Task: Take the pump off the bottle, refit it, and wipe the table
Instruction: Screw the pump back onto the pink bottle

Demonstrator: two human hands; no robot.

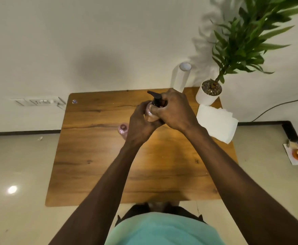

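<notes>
Both hands are meeting over the far middle of the wooden counter (95, 156), working on a clear bottle (150, 116). The left hand (141, 123) is wrapping its fingers around the bottle's body from the left and near side, holding it above the counter. The right hand (173, 110) is curling round the bottle's neck, gripping the collar of the black pump (155, 97), whose nozzle is pointing left and away. Just left of the left hand, a small pink bottle (123, 130) is standing on the counter, partly hidden by that hand. At the right edge a stack of white paper towels (217, 122) is lying, overhanging the counter. In the far right corner a white potted plant (209, 92) is standing, with a white cylinder (181, 78) just to its left.
</notes>
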